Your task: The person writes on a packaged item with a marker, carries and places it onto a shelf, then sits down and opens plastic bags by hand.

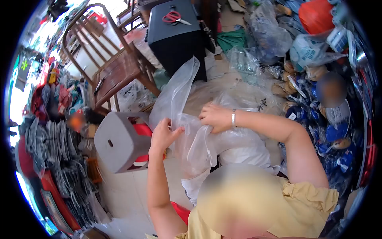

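A large clear plastic bag with a pale zip edge (173,97) is spread between the two hands, in front of the lap, with its upper part standing up in a loose fold towards a black box with a dark grey top (175,30). By the right hand (216,116), a silver bracelet (233,118) at its wrist, a gathered edge of the bag is held, with the fingers bent in close around it. By the left hand (161,135), the film is touched with the thumb and fingers set narrowly apart; whether it is firmly pinched there cannot be told, since the film is see-through and glare lies on it. Below the hands, near a white cloth (242,153) at the lap, a small white zip slider (209,152) seems to be seen. The likeliest trouble is judged to be slipping: thin, slick film could be lost from the left fingertips if the right side were pulled harder. The zip edge could be twisted or its slider jammed if folded film were caught in it. The tall loose fold could be snagged on the grey plastic stool (115,141) beside it, and the bag's layers could be confused with the crumpled clear plastic (246,85) lying beyond the right hand.
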A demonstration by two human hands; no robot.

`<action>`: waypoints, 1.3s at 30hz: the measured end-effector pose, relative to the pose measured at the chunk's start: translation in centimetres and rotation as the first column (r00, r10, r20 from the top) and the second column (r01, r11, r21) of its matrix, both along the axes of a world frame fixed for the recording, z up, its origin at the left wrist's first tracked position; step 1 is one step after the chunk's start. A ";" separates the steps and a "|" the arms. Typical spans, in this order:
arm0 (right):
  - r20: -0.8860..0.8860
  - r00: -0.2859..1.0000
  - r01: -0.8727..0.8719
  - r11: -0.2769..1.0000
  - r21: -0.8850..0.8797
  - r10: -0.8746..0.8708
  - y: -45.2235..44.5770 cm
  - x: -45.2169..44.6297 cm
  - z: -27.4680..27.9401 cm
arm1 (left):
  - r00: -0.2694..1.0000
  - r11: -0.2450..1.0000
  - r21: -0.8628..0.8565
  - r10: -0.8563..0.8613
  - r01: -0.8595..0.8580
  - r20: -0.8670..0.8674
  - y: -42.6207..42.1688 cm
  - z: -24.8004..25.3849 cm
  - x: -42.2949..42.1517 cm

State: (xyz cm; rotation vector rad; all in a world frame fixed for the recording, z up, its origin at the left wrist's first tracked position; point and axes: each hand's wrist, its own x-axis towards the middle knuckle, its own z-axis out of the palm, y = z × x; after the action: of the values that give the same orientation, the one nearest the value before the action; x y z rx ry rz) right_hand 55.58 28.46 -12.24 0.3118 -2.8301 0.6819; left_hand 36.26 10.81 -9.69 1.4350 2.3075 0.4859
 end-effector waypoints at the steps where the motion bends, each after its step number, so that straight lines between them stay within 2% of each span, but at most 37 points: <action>1: 0.000 1.000 0.020 1.000 0.001 -0.020 -0.2 -0.3 0.9 | 0.998 0.998 -0.056 0.013 -0.016 -0.054 1.0 -0.1 0.3; 2: 0.341 0.939 0.065 0.997 -0.039 -0.048 -0.4 -0.6 1.7 | 0.997 0.997 -0.075 -0.024 0.019 -0.074 1.7 0.0 0.6; 3: 0.642 0.765 0.120 0.990 -0.069 -0.048 -0.4 -0.5 2.6 | 0.996 0.996 -0.077 -0.040 0.035 -0.074 2.4 0.2 0.8; 5: 0.602 0.798 0.118 0.988 -0.104 -0.032 0.2 0.5 3.4 | 0.990 0.985 -0.172 0.022 0.003 0.142 3.7 0.6 0.9; 6: 0.559 0.829 0.099 0.986 -0.133 -0.007 0.6 0.9 3.6 | 0.990 0.984 -0.176 0.015 0.010 0.138 3.9 0.0 0.4; 7: 0.555 0.831 0.103 0.985 -0.138 -0.009 1.2 1.5 3.5 | 0.944 0.986 -0.154 0.112 -0.067 0.312 3.7 -1.5 -0.5; 8: 0.419 0.908 0.204 0.897 -0.393 -0.023 2.1 2.4 3.4 | 0.856 0.978 -0.147 0.203 -0.150 0.476 3.3 -3.5 -1.5; 9: 0.281 0.957 0.242 0.737 -0.631 -0.074 3.0 3.3 3.2 | 0.857 0.976 -0.153 0.209 -0.154 0.471 2.5 -6.8 -2.8; 10: 0.264 0.952 0.304 0.601 -0.739 -0.158 3.8 4.2 4.1 | 0.931 0.988 0.144 -0.009 -0.047 0.364 1.5 -10.7 -4.4; 11: 0.259 0.937 0.340 0.444 -0.829 -0.234 5.0 5.0 4.9 | 0.843 0.970 0.113 0.124 -0.213 0.524 1.8 -8.0 -3.3; 12: 0.356 0.867 0.498 0.591 -0.634 -0.349 7.7 5.9 4.5 | 0.710 0.921 0.073 0.243 -0.383 0.660 2.2 -5.1 -2.0; 13: 0.374 0.816 0.524 0.290 -0.801 -0.441 8.1 6.7 5.8 | 0.714 0.916 0.104 0.227 -0.388 0.663 2.6 -4.7 -1.8; 14: 0.251 0.832 0.341 0.099 -0.935 -0.496 9.2 7.2 5.6 | 0.691 0.902 0.119 0.228 -0.415 0.686 2.6 -5.0 -2.0; 15: 0.145 0.808 0.119 -0.084 -0.989 -0.572 10.2 7.4 5.4 | 0.669 0.889 0.139 0.218 -0.437 0.710 2.8 -5.3 -2.0; 16: 0.138 0.820 0.107 -0.087 -0.990 -0.555 10.3 7.0 5.9 | 0.670 0.888 0.113 0.248 -0.446 0.700 3.0 -5.0 -1.7; 18: 0.065 0.857 -0.068 -0.238 -0.969 -0.511 10.6 6.6 6.7 | 0.680 0.905 0.055 0.275 -0.421 0.679 3.8 -3.4 -0.6; 21: 0.027 0.858 -0.140 -0.285 -0.948 -0.514 9.7 3.7 5.4 | 0.679 0.943 -0.011 0.248 -0.333 0.691 4.2 -3.2 -0.6; 22: 0.025 0.858 -0.145 -0.290 -0.946 -0.513 9.4 2.9 4.9 | 0.716 0.946 0.021 0.230 -0.323 0.659 4.2 -2.7 -0.3; 24: 0.043 0.921 -0.088 -0.315 -0.945 -0.388 9.0 1.8 4.0 | 0.696 0.953 -0.033 0.242 -0.300 0.677 4.1 -2.0 -0.5; 25: 0.041 0.922 -0.091 -0.317 -0.944 -0.386 9.0 1.4 3.6 | 0.671 0.958 -0.081 0.252 -0.276 0.698 4.0 -1.8 -0.7; 29: 0.071 0.929 -0.048 -0.307 -0.951 -0.363 8.7 1.0 2.8 | 0.713 0.976 -0.021 0.174 -0.218 0.679 3.7 -2.3 -1.2; 31: 0.105 0.928 0.001 -0.279 -0.960 -0.358 8.4 1.2 2.3 | 0.594 0.975 -0.071 0.185 -0.209 0.783 3.6 -2.3 -1.3; 32: 0.128 0.928 0.035 -0.258 -0.965 -0.350 8.2 1.2 1.9 | 0.594 0.973 -0.069 0.191 -0.221 0.781 3.6 -2.3 -1.3; 34: 0.185 0.924 0.124 -0.195 -0.973 -0.335 7.8 1.2 1.0 | 0.721 0.976 -0.183 0.210 -0.116 0.660 3.9 -1.8 -0.8; 35: 0.222 0.919 0.180 -0.154 -0.971 -0.326 7.6 1.3 0.6 | 0.720 0.973 -0.185 0.227 -0.138 0.655 4.2 -1.6 -0.5; 37: 0.298 0.899 0.289 -0.076 -0.954 -0.321 7.1 1.0 -0.5 | 0.901 0.961 -0.277 0.135 -0.017 0.413 5.0 -1.4 0.5; 38: 0.327 0.885 0.331 -0.047 -0.942 -0.331 6.6 0.8 -1.3 | 0.900 0.960 -0.277 0.153 -0.037 0.409 5.1 -1.3 1.3; 39: 0.357 0.872 0.373 -0.018 -0.928 -0.335 6.3 0.7 -1.7 | 0.979 0.959 -0.282 0.034 0.025 0.203 5.2 -1.3 2.0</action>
State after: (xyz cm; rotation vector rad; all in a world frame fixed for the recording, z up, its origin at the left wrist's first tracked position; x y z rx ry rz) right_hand 56.26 34.75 -13.94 -0.6832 -1.5378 2.1856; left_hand 38.25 16.05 -10.95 1.1835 2.1156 0.2749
